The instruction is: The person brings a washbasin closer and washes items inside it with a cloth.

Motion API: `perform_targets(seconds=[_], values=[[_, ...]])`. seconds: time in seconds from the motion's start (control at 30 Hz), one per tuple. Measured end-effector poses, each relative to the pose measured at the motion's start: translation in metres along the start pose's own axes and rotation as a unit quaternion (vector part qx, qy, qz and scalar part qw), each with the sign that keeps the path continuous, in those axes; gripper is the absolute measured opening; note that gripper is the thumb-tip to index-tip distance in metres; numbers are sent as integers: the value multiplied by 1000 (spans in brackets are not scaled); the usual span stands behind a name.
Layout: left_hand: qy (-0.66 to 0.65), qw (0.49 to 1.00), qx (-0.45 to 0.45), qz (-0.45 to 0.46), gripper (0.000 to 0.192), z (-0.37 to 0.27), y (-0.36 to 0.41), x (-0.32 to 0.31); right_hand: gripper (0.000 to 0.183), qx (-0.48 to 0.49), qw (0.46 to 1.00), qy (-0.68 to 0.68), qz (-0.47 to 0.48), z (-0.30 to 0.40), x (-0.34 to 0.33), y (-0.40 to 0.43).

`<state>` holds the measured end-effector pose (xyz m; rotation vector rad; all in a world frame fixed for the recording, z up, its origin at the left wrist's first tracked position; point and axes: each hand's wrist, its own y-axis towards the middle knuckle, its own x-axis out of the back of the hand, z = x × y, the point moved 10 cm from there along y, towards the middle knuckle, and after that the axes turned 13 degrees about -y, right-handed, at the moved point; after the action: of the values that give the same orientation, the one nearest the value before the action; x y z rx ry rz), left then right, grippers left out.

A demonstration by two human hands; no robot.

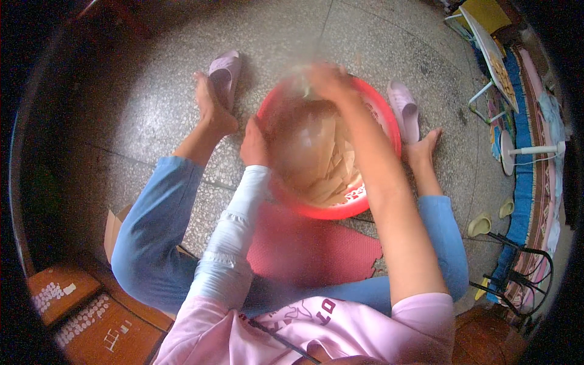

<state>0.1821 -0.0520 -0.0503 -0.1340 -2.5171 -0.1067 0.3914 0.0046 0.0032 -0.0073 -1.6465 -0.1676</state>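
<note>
A round red plastic basin (396, 137) with a patterned inner wall stands on the floor between my feet. Flat pieces of brown paper or thin card (331, 159) lie loose inside it. My left hand (254, 143) holds the basin's left rim, the wrist covered by a pale blue sleeve. Over the far rim is my right hand (326, 82), blurred, its bare forearm crossing the basin's right side. A pale, whitish-green thing (305, 86) shows by its fingers; the blur hides what it is and whether the hand grips it.
A red foam mat (315, 255) lies between the basin and my lap. Lilac slippers (226, 75) sit by my bare feet on the speckled floor (150, 105). Rightward are a tilted folding table (490, 59), a white stand (506, 153) and a black metal frame (524, 273). Wooden furniture (132, 340) is behind left.
</note>
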Motion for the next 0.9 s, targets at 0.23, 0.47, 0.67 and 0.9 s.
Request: perform_targets(seconds=[0.23,0.47,0.67,0.9], values=[[-29,999,-15,-24,30,4,0,21,39,-124,989,36,71,-72,13,-70],[-25,999,-22,-10,35,-8,3,-1,43,-331,938,105,-18,-146,5,-205],[-9,1000,20,1,31,-7,2,4,41,-384,902,169,-103,-99,15,-289],[-38,999,0,-16,34,11,5,2,52,-462,837,283,-75,-74,0,-323]])
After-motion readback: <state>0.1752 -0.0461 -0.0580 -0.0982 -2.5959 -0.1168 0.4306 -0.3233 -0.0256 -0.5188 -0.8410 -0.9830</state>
